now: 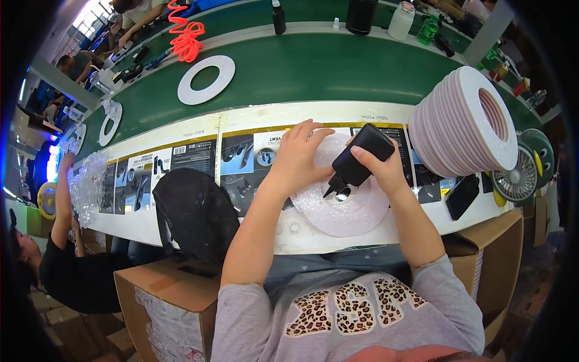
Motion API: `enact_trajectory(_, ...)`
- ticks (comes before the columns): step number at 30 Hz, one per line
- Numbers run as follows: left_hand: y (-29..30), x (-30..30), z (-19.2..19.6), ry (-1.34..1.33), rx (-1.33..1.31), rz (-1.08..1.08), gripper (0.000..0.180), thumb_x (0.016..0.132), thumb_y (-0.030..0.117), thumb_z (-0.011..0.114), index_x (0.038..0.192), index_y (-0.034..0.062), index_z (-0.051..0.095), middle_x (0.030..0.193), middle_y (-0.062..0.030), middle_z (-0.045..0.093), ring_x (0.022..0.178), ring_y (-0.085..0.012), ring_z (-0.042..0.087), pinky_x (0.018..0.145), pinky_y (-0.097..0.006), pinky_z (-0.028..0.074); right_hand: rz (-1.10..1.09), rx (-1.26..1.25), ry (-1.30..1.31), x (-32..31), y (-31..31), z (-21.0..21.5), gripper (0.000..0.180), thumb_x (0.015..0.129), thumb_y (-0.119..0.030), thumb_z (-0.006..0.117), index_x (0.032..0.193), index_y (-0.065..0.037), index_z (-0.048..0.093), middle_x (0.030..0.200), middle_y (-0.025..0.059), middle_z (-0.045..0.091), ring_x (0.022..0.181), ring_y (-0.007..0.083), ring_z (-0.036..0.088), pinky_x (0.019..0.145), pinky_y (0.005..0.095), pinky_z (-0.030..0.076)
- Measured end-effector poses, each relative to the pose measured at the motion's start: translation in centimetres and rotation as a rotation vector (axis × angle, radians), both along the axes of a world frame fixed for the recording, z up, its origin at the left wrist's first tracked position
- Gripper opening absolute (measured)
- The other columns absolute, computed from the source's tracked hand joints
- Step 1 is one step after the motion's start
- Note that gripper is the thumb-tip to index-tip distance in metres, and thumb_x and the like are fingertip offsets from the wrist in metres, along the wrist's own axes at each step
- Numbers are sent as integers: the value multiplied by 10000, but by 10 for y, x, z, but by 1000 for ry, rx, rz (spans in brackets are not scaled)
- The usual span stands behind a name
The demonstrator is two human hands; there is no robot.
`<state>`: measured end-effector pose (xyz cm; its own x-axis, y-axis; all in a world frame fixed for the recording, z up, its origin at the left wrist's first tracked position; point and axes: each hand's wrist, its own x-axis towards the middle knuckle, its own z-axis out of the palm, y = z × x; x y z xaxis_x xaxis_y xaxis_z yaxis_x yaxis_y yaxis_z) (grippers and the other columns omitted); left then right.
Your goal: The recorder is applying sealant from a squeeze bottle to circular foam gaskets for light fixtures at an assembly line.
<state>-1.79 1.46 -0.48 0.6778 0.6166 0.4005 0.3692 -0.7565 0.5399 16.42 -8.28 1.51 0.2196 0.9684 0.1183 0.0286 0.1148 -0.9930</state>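
Note:
My right hand [377, 160] grips a black squeeze bottle [363, 154], tipped so that its pointed nozzle aims down. Below the nozzle lies a speckled white disc [350, 220], flat on the white work surface [313, 242] in front of me. A small shiny round piece [343, 194] shows near the disc's middle, partly hidden by the nozzle. Over the disc's far left part, my left hand [300, 154] has its fingers spread; whether the fingertips touch it I cannot tell. A small clear ring [294, 227] lies just left of the disc.
A tall stack of white rings [446, 127] leans at the right, near a phone [462, 196] and a small fan [515, 175]. A black cap [196, 211] sits left of my arm. Single white rings [226, 84] lie on the green belt [289, 69]. A person [60, 271] works at left.

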Motion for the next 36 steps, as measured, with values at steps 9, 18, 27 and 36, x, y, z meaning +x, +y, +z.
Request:
enact_trajectory(9, 8, -6, -12, 96, 31, 94, 530, 712, 179, 770, 1204, 95, 592, 1249, -132, 568, 1307, -340, 438, 1075, -460, 346, 28, -27, -2, -3, -2, 0, 265, 808, -230, 728, 956, -19, 663, 852, 54, 676, 774, 124, 649, 741, 269, 523)
enact_trajectory(18, 12, -7, -12, 65, -16, 98, 466, 751, 172, 748, 1181, 68, 600, 1135, -112, 627, 1152, -297, 551, 987, -421, 409, 43, -45, -6, -13, -3, -2, 268, 815, -212, 731, 983, -19, 650, 870, 57, 675, 794, 124, 644, 761, 269, 515)
enact_trajectory(27, 13, -6, -12, 48, -27, 98, 456, 751, 176, 752, 1169, 65, 609, 1141, -115, 637, 1132, -292, 568, 965, -416, 427, 61, -33, -39, -14, -1, -3, 261, 823, -200, 732, 991, -19, 650, 874, 57, 673, 801, 125, 645, 751, 266, 515)
enact_trajectory(36, 12, -6, -11, 49, -36, 99, 457, 747, 171, 755, 1165, 62, 608, 1135, -116, 639, 1121, -296, 575, 953, -418, 433, 65, -22, -47, -14, -1, -5, 258, 831, -203, 734, 989, -17, 650, 867, 54, 674, 787, 121, 642, 743, 259, 511)
